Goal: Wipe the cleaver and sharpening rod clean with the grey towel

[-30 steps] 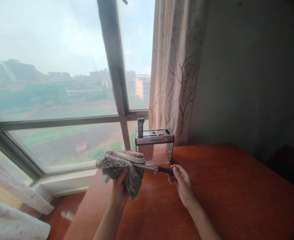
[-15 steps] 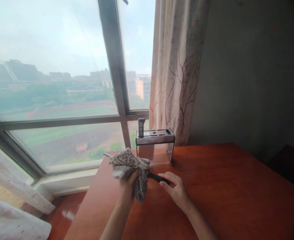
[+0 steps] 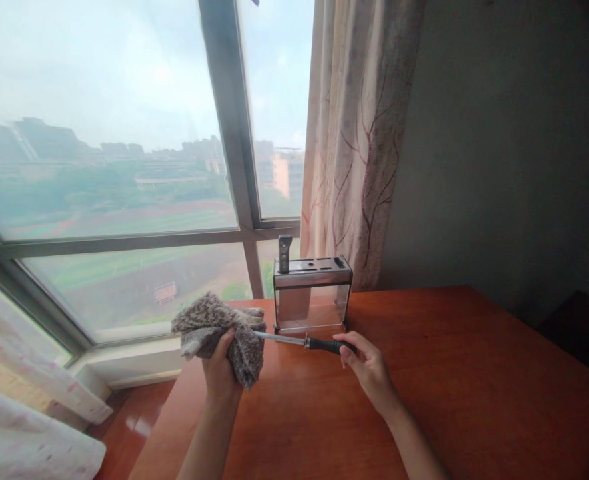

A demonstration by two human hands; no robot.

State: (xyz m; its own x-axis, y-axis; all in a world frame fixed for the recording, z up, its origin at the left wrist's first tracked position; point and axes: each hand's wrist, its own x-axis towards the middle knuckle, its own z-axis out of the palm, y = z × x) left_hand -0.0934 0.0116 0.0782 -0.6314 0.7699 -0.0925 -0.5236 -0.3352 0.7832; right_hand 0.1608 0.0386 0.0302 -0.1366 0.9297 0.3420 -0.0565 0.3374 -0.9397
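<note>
My right hand (image 3: pixel 367 363) grips the black ribbed handle of a sharpening steel (image 3: pixel 284 339). The steel lies about level above the table, its thin metal rod running left from a small guard. My left hand (image 3: pixel 223 367) clasps a fluffy grey cloth (image 3: pixel 214 320) bunched around the far part of the rod, so the tip is hidden. One corner of the cloth hangs down below the fingers. Just behind the steel stands a clear-sided knife block (image 3: pixel 313 275) with a slotted top. A dark-handled utensil (image 3: pixel 284 255) is upright in its left slot.
The knife block stands near the back edge of a reddish-brown wooden table (image 3: pixel 424 373). A large window (image 3: pixel 124 247) is behind and left, with a patterned curtain (image 3: pixel 359 147) to its right. More curtain (image 3: pixel 34 433) hangs at the lower left.
My left hand and the cloth have slid left along the rod, baring metal near the guard. The tip that stuck out is now covered. My right hand has shifted slightly right.
</note>
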